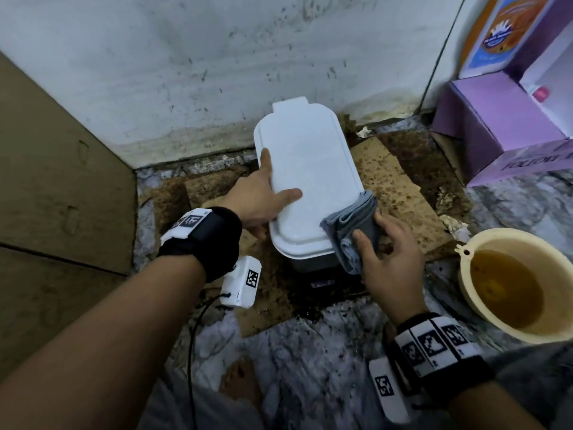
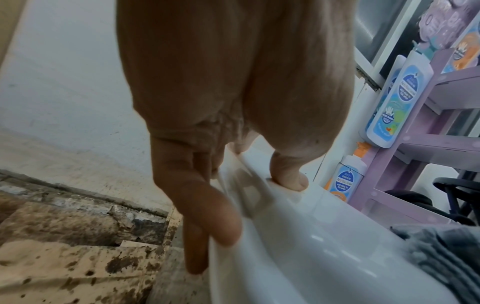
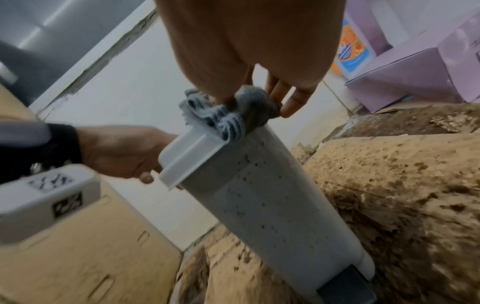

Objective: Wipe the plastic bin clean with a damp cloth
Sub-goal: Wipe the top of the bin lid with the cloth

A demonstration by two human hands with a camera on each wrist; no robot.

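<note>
The plastic bin (image 1: pixel 310 169) stands on the floor with a white lid on a grey body; dark specks dot its side (image 3: pixel 272 205). My left hand (image 1: pixel 263 193) grips the lid's left edge, thumb (image 2: pixel 288 176) on top and fingers down the side. A folded grey cloth (image 1: pixel 353 225) lies over the lid's near right corner. There my right hand (image 1: pixel 387 249) pinches the cloth (image 3: pixel 228 119) against the rim, thumb on the near face and fingers behind. The cloth's edge (image 2: pixel 441 253) shows in the left wrist view.
A cream basin (image 1: pixel 462 265) of brownish water sits on the floor at the right. Purple boxes (image 1: pixel 496 119) stand at the back right, a cardboard panel (image 1: pixel 62 181) at the left. Stained cardboard (image 1: pixel 393 181) lies under the bin, close to a marked white wall (image 1: pixel 217 57).
</note>
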